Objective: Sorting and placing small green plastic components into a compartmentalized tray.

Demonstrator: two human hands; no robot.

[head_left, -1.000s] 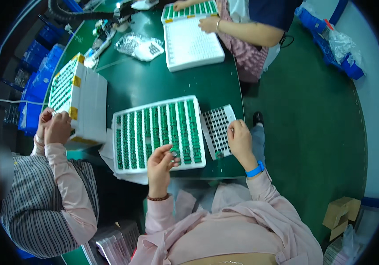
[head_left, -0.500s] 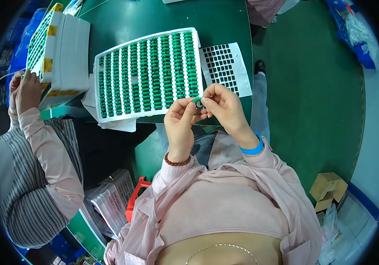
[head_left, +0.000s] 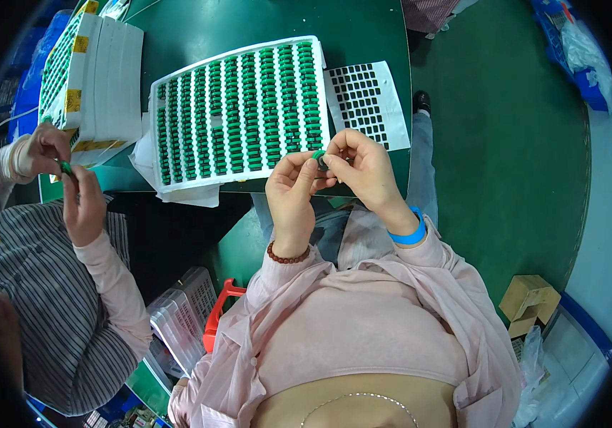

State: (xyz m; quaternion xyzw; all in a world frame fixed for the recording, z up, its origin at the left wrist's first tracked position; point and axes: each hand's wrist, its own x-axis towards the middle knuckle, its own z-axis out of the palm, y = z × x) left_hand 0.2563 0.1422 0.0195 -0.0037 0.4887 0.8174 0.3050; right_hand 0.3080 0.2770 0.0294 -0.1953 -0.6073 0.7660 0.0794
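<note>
both hands, left hand (head_left: 290, 187) and right hand (head_left: 364, 165), now raised off the white tray (head_left: 238, 114) to its near edge, fingertips pinched shut on one small green part (head_left: 319, 156); sticker sheet (head_left: 367, 103) untouched beside the tray.

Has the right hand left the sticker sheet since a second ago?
Yes. The right hand has come off the black-square sticker sheet, toward the body, and now meets the left hand on a small green part.

I am pinching a small green part (head_left: 319, 155) between left hand (head_left: 293, 189) and right hand (head_left: 364, 165), just below the white tray (head_left: 238, 114).
</note>
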